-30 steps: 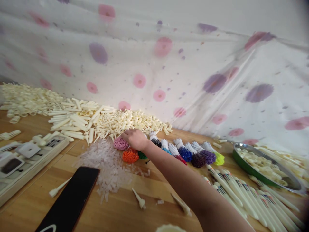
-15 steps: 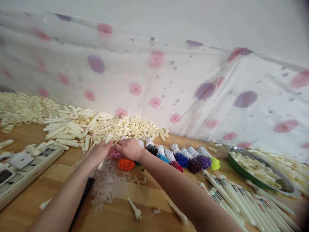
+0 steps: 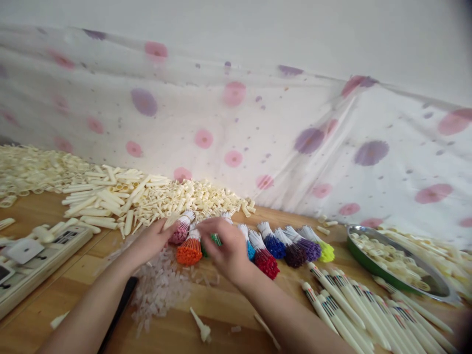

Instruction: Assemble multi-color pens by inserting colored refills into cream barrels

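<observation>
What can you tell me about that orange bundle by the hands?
The orange bundle is a fanned cluster of thin, plastic-looking rods, with white ends gathered tightly and orange ends spreading toward the viewer. It lies on the wooden table, between a pink bundle and a partly hidden green bundle, near loose clear bits. The right hand is close to its white ends; whether it touches them is unclear.

Lettering, numbers and brand names all go unread across the table: the dark label panel on the white power strip and the faint mark on its square white adapter are too small to decipher.
</observation>
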`<state>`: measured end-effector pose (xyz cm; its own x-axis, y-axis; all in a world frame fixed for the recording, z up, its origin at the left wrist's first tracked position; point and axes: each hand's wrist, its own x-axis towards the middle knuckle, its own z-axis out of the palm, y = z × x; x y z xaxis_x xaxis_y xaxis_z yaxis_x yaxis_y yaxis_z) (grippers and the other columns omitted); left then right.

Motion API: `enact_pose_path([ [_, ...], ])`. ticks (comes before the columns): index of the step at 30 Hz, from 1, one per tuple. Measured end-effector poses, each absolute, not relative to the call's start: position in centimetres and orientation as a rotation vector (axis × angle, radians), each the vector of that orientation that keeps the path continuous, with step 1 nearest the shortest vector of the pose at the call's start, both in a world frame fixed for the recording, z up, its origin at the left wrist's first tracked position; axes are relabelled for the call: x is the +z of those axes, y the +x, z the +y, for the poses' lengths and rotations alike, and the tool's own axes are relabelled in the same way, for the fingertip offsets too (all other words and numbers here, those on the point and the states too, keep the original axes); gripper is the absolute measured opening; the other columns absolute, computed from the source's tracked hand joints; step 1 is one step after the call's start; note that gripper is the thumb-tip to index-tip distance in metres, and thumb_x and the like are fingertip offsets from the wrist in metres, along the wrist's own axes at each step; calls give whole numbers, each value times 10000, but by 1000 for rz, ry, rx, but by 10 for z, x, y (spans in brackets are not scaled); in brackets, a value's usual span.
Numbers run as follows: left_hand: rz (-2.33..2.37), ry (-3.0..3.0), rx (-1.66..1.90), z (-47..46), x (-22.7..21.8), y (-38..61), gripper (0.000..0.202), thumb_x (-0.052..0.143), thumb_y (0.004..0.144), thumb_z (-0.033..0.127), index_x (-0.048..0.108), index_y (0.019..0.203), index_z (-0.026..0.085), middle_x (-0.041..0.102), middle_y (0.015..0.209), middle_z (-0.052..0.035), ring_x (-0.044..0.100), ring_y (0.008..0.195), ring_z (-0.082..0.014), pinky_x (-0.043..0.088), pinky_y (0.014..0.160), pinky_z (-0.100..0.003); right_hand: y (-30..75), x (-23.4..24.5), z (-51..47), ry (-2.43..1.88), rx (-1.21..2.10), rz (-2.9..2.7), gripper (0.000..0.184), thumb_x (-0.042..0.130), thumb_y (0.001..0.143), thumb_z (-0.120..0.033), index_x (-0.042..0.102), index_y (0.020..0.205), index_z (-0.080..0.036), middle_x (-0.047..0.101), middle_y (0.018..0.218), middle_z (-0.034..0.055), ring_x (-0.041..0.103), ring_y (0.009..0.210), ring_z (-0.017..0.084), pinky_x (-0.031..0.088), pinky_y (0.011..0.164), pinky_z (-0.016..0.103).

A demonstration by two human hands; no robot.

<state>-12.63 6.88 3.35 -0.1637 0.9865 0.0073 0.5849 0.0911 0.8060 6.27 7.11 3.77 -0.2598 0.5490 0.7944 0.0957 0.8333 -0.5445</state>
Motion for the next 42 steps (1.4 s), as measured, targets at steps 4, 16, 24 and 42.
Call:
enact_pose_path([
  [4, 1666, 1751, 861, 54, 39, -109, 322, 505, 816, 478, 533, 993, 210, 659, 862, -25, 622, 883, -280, 459, 782, -374, 110, 39, 85, -698, 636, -1414, 67, 555, 849, -214, 534, 790, -190, 679, 705, 10, 670, 638, 142, 558, 624, 297],
  [16, 1157, 2108, 989, 29, 4, -56, 222, 371, 847, 130, 528, 948, 249, 623, 1006, -40, 565, 1075, -205, 462, 862, -293, 167, 71, -6, -629, 245, -1490, 280, 561, 750, 29, 604, 883, -214, 668, 839, 13, 655, 737, 132, 543, 616, 239],
  [24, 1150, 2001, 939, 30, -4, -55, 184, 439, 861, 188, 560, 964, 282, 663, 1058, -17, 477, 1229, -240, 420, 959, -343, 150, 68, -9, -552, -81, -1893, 266, 577, 776, -35, 562, 976, -211, 703, 742, 47, 674, 617, 134, 564, 540, 201],
  [42, 1154, 1948, 892, 27, 2, -48, 231, 414, 826, 122, 567, 937, 256, 668, 952, -7, 595, 1028, -212, 448, 896, -318, 149, 54, 2, -556, -108, -2014, 194, 523, 803, -50, 573, 953, -162, 688, 807, 67, 648, 699, 121, 553, 620, 195],
])
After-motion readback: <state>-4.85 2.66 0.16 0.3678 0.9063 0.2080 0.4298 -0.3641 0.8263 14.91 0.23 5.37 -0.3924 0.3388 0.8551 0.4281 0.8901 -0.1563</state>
